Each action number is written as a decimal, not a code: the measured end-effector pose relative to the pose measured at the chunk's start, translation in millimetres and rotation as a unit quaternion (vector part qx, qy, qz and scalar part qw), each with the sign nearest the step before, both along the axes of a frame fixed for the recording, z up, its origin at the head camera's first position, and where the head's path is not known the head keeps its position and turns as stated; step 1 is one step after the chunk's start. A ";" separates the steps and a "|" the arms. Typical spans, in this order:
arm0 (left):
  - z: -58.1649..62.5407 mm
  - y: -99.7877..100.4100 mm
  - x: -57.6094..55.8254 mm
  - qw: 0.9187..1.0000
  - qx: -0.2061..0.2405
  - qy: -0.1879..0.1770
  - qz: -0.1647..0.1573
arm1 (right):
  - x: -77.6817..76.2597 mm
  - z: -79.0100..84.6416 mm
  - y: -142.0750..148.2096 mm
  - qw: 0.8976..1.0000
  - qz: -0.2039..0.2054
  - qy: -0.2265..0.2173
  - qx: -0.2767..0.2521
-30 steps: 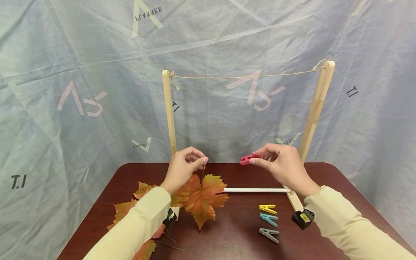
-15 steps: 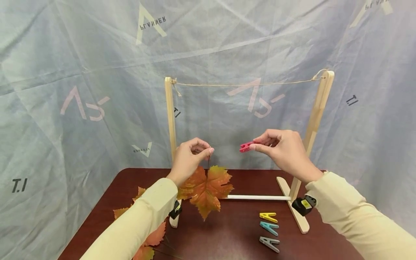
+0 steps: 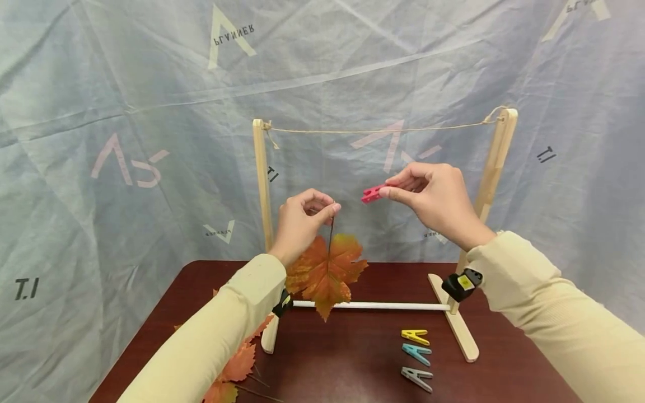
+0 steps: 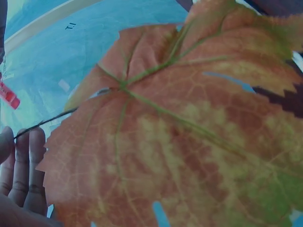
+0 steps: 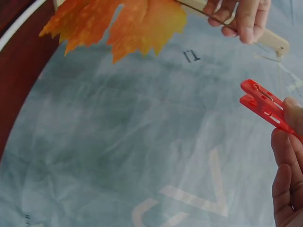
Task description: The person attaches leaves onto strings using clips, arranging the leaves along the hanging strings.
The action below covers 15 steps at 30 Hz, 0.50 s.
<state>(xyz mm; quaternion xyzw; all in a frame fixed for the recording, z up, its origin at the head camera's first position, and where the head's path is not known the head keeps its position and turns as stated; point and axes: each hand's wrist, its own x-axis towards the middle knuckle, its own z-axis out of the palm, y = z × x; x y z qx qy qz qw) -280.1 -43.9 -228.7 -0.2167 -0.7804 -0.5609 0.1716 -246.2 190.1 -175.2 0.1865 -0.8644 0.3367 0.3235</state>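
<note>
My left hand (image 3: 304,221) pinches the thin dark stem of an orange maple leaf (image 3: 330,274), which hangs down in front of the white crossbar. In the left wrist view the leaf (image 4: 156,123) fills most of the picture, its stem running to the fingertips. To the right, my right hand (image 3: 438,196) holds a red clothespin (image 3: 373,193) between thumb and fingers, its jaw end pointing left toward the leaf's stem. The right wrist view shows the clothespin (image 5: 263,105) close up. Above both hands a twine line (image 3: 378,131) stretches between two wooden posts.
Yellow (image 3: 415,336), blue (image 3: 417,354) and grey (image 3: 417,379) clothespins lie in a column on the dark red table (image 3: 342,352). More orange leaves (image 3: 237,364) lie at the left, partly behind the left sleeve. The right post (image 3: 496,151) stands beyond the right wrist; grey fabric hangs behind.
Both hands have risen toward the twine, the left carrying the leaf by its stem and the right carrying the red clothespin. The view has also tilted up slightly.
</note>
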 end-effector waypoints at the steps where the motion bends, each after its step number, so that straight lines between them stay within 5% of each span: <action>1: 1.7 0.8 -1.2 1.000 0.005 0.003 0.004 | -0.7 4.0 -1.2 1.000 -0.002 0.000 -0.005; 15: 34.2 8.7 -18.2 0.996 0.054 0.040 0.062 | -16.4 40.5 -15.0 0.999 -0.005 0.000 -0.045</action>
